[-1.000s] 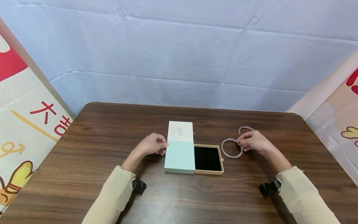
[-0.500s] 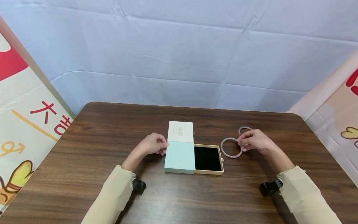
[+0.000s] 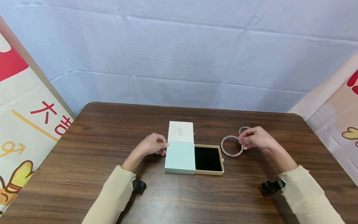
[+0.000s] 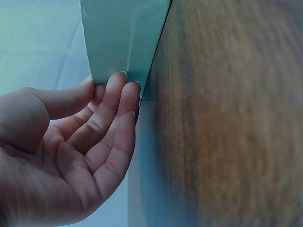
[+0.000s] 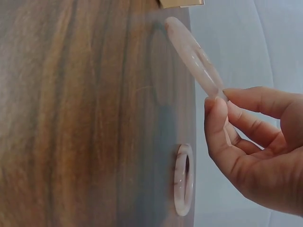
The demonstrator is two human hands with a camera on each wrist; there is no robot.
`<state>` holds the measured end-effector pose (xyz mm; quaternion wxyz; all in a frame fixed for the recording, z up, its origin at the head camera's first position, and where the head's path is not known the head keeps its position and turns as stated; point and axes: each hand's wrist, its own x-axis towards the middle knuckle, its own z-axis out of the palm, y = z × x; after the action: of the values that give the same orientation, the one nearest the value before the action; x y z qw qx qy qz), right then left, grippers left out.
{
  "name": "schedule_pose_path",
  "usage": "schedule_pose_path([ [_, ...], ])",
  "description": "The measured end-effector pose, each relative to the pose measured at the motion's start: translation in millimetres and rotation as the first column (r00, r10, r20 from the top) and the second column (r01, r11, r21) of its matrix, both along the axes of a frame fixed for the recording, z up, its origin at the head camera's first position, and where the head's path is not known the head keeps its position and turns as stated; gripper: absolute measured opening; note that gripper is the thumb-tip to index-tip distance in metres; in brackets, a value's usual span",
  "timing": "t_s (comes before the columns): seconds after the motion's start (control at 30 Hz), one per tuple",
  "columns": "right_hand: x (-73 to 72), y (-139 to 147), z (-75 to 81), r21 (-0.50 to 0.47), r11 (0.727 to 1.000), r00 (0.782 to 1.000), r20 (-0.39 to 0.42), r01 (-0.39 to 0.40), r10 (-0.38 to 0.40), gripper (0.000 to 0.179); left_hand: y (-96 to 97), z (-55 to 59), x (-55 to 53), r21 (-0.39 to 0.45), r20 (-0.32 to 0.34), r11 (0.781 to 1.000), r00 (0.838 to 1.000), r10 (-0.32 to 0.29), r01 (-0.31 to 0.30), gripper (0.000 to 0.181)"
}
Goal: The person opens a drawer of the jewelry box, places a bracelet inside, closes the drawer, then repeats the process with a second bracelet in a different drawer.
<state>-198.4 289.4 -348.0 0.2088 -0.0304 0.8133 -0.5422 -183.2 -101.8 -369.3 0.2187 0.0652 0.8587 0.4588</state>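
My right hand pinches the edge of a pale pink bangle between thumb and fingers. In the right wrist view that bangle tilts up off the table. A second bangle lies flat on the wood, partly behind my right hand in the head view. At the middle of the table is a mint-green jewelry box, its drawer pulled out to the right, showing a black lining. My left hand holds the box's left edge, thumb at the top edge and fingers against the side.
The box's white printed flap lies folded back behind it. A small ribbon tab sticks out at the drawer's right end. A pale cloth hangs beyond the table's far edge.
My right hand has risen slightly with the bangle, which has shifted a little up in the head view. My left hand and the box have stayed put.
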Motion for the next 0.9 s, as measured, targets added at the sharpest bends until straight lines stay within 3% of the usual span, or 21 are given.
schedule_pose_path([
  [0.57,6.8,-13,22.9,-0.052,0.998,0.998,-0.046,-0.037,0.034,0.017,-0.2,1.0,0.8,0.013,0.002,1.0,1.0,-0.018,0.018,0.016],
  [0.9,10.4,-29,26.9,-0.031,0.998,0.997,-0.06,-0.046,0.044,0.025,-0.3,1.0,0.6,0.009,-0.003,1.0,1.0,-0.014,0.014,0.016],
])
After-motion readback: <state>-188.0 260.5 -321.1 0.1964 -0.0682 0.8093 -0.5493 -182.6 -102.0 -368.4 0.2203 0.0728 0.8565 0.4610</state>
